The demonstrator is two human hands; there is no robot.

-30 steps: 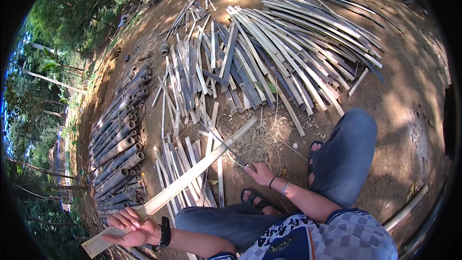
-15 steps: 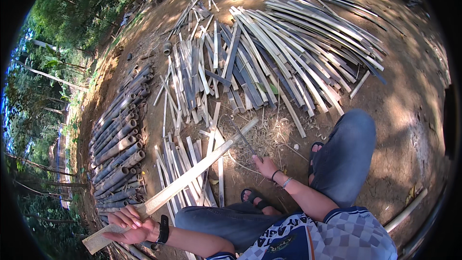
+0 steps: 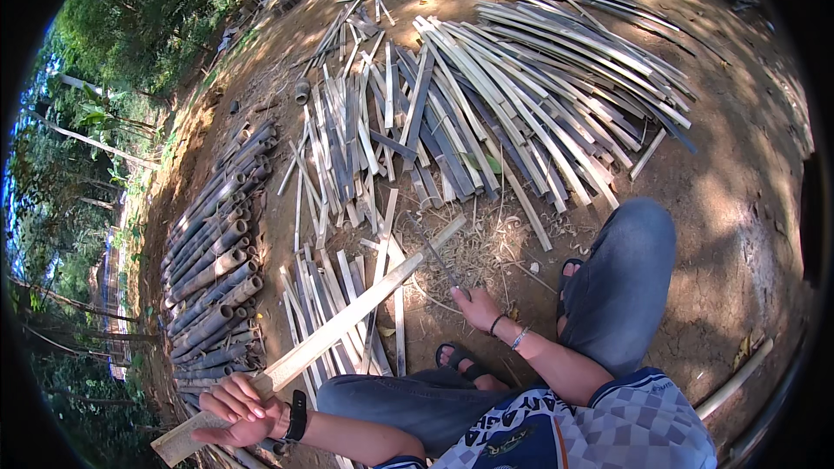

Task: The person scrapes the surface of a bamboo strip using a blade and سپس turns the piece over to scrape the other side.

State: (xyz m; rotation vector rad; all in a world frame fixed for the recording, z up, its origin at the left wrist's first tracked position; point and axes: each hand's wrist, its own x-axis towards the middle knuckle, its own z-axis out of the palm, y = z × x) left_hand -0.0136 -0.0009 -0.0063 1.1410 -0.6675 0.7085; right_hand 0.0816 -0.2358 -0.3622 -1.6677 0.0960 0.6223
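Note:
A long pale bamboo strip (image 3: 365,300) slants from the lower left up to the middle of the view. My left hand (image 3: 236,408) is closed around its lower part, fingers curled over the top and a short end sticking out past the palm. In my right hand (image 3: 478,307) is a knife with a dark, narrow blade (image 3: 441,262), pointing up and to the left. The blade lies against or just over the strip's far end; whether it is cutting in, I cannot tell. Beneath that end, curled bamboo shavings (image 3: 499,247) cover the ground.
A large pile of split bamboo strips (image 3: 521,104) spreads across the far ground, with a smaller bundle (image 3: 326,287) under the held strip. Dark bamboo poles (image 3: 213,252) are stacked at the left. My bent knee (image 3: 638,252) rises at the right, near a loose pole (image 3: 734,379).
My right hand and the knife have shifted slightly left and down. The fingers of my left hand have curled further over the strip, which has barely moved.

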